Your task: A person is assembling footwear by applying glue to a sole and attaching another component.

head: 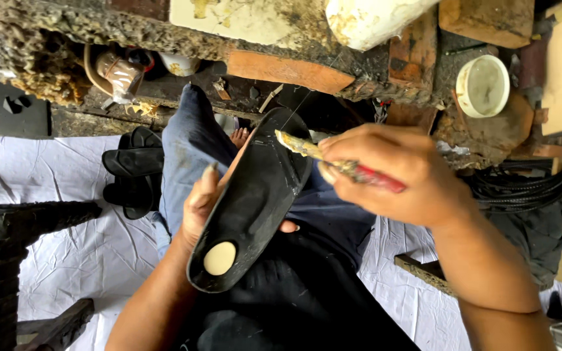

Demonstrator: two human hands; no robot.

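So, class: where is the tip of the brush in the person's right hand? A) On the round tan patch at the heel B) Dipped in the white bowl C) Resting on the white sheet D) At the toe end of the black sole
D: the right hand holds the brush with its tip over the toe end of the black sole.

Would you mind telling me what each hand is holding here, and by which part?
The left hand cradles a black shoe sole from beneath, around its middle. The right hand grips a glue-caked brush by its red handle.
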